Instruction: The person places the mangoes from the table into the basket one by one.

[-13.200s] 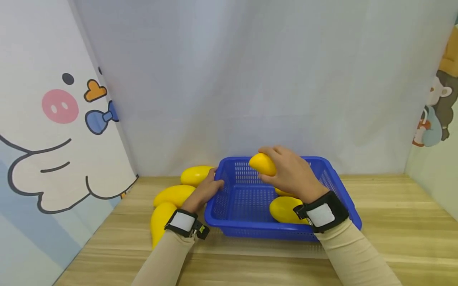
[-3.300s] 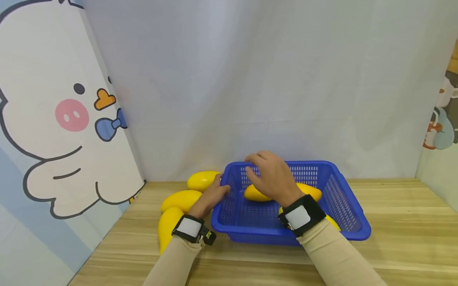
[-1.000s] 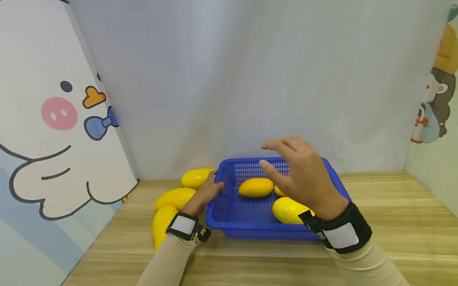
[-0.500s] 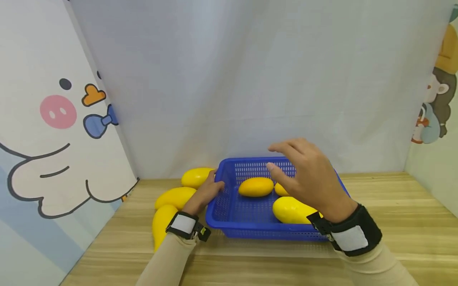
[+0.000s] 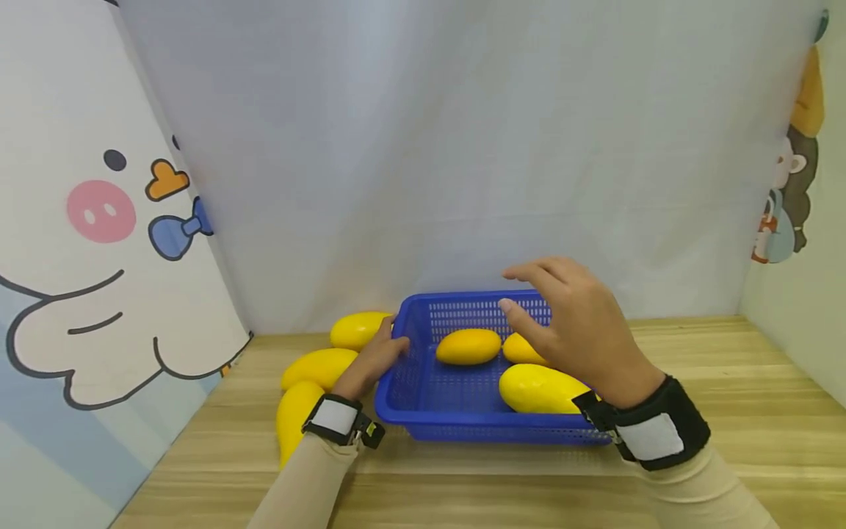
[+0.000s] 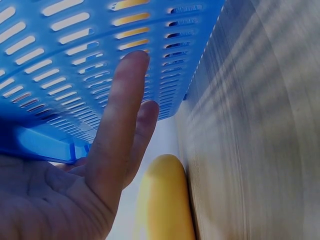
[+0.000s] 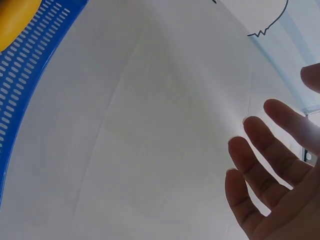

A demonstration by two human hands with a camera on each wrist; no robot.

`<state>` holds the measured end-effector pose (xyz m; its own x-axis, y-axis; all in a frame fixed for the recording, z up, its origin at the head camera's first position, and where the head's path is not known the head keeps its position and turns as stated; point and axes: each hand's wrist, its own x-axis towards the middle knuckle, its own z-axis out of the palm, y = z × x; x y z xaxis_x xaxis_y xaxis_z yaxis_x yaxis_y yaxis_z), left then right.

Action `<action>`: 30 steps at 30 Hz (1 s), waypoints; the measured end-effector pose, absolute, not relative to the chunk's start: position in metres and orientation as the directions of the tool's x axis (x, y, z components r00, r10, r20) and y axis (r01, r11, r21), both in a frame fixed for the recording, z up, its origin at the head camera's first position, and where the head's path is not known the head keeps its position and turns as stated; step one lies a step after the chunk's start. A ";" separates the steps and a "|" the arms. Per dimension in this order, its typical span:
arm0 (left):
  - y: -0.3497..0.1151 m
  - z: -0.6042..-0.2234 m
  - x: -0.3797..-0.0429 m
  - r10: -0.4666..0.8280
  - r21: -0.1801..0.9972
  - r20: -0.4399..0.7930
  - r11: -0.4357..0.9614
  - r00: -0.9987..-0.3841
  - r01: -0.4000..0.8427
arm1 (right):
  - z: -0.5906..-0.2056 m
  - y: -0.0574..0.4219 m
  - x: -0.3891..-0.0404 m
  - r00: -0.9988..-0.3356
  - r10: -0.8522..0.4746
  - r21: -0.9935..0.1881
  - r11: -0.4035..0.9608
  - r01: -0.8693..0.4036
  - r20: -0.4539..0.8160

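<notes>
A blue perforated plastic basket [image 5: 456,419] stands on the table with three yellow mangoes visible inside: one at left [image 5: 468,347], one partly behind my hand [image 5: 522,349], and a larger one in front [image 5: 538,389]. My left hand [image 5: 375,360] holds the basket's left rim, thumb over the edge, fingers against the slotted outer wall [image 6: 75,55] in the left wrist view. Over the basket's right part, my right hand [image 5: 581,323] hovers with spread, relaxed fingers and nothing in them. It hides the basket's right end. The right wrist view shows its fingers [image 7: 260,185] apart from everything.
Left of the basket, three more mangoes lie on the wooden table [image 5: 218,455]: at the back [image 5: 357,330], in the middle [image 5: 319,369], and in front [image 5: 297,419], partly behind my left wrist. A pale cloth backdrop [image 5: 423,184] rises close behind the basket.
Earlier my right hand gripped a mango above the basket, then was inside over the left mango. That mango now lies there, and the hand has risen rightward, empty. My left hand stays on the rim.
</notes>
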<state>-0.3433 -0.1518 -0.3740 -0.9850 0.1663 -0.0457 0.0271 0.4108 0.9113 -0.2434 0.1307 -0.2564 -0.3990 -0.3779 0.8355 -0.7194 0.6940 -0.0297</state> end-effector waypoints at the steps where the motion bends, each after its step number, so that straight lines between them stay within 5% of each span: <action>1: -0.151 -0.375 -0.344 0.164 0.910 -0.047 0.413 -0.985 0.025 | -0.256 0.134 -0.243 -0.404 -0.378 -0.029 0.699 -0.715 0.833; 30: -0.151 -0.373 -0.341 0.159 0.908 -0.068 0.420 -0.985 0.005 | -0.262 0.174 -0.243 -0.479 -0.364 -0.019 0.781 -0.625 0.799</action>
